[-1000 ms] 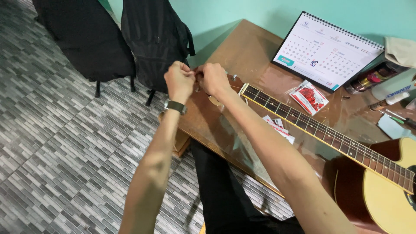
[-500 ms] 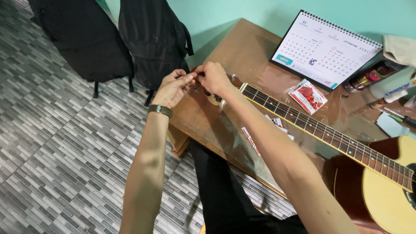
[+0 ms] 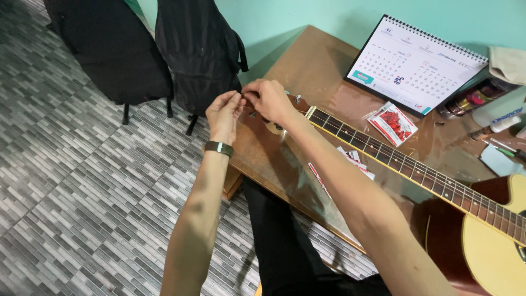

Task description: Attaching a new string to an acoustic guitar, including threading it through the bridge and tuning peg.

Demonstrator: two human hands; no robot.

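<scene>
Brown wooden table, glossy top, corner pointing toward the tiled floor. Acoustic guitar lies flat across it: headstock right under the fingers of both hands, neck running away from them to the pale body at the far end. Small red-and-white packet just past the neck, well away from the fingers. White desk calendar stands behind the packet, farther still. Paper slips lie partly under the neck, on the near side. Small clutter at the far edge, too blurred to tell.
</scene>
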